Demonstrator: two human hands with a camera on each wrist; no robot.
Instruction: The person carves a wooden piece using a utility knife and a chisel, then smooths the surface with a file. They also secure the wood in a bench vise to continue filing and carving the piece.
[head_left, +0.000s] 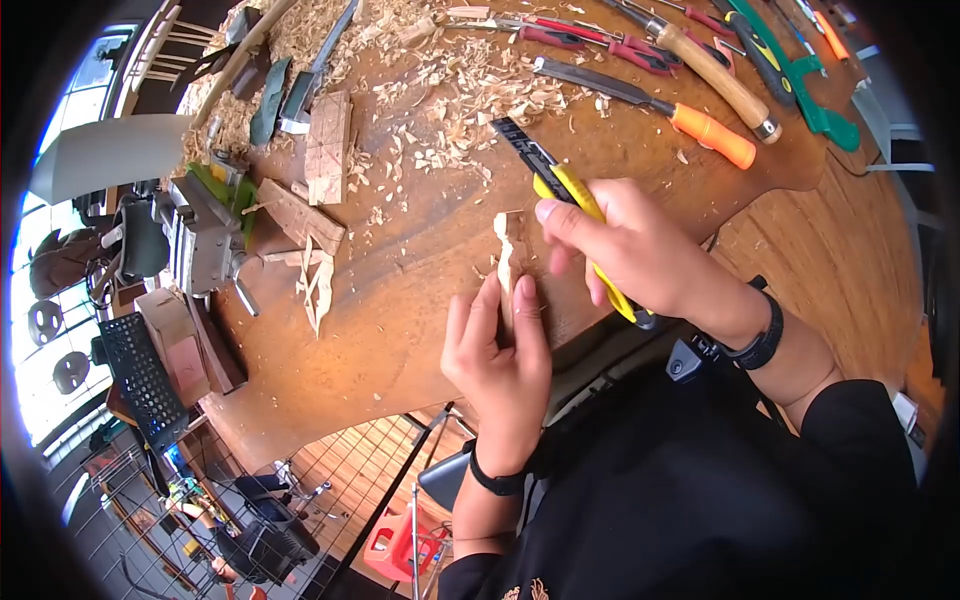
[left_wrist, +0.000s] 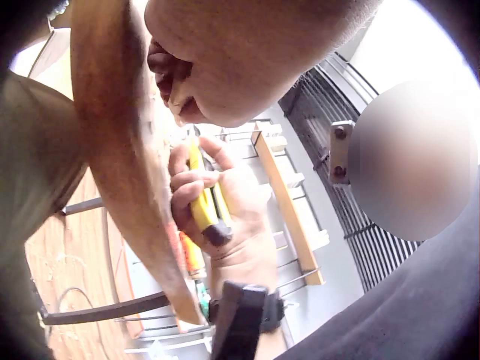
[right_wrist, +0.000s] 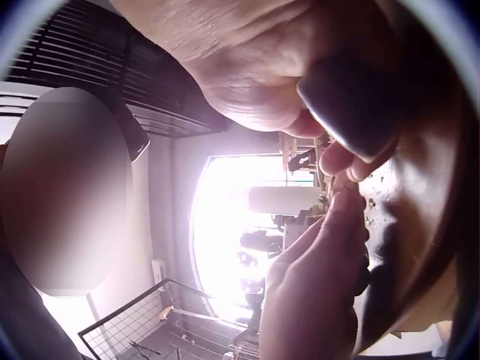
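Note:
My left hand point(head_left: 497, 352) pinches the lower end of a small carved piece of pale wood point(head_left: 506, 250) between thumb and fingers, its knobbed end pointing away from me. To the right of it, my right hand point(head_left: 645, 248) grips a yellow and black snap-off utility knife point(head_left: 570, 188). The knife's dark blade slants up and left, beyond the knobbed end and apart from it. In the left wrist view, fingers wrap around the yellow knife handle point(left_wrist: 199, 191). The right wrist view shows the left hand point(right_wrist: 315, 274) below the right, with the wood mostly hidden.
Wood shavings point(head_left: 450, 95) cover the far part of the brown workbench point(head_left: 390, 350). An orange-handled chisel point(head_left: 712, 135), a wooden-handled tool point(head_left: 715, 80) and other tools lie far right. A metal vise point(head_left: 205, 235) and wood blocks point(head_left: 328, 150) stand left. The bench edge curves near my body.

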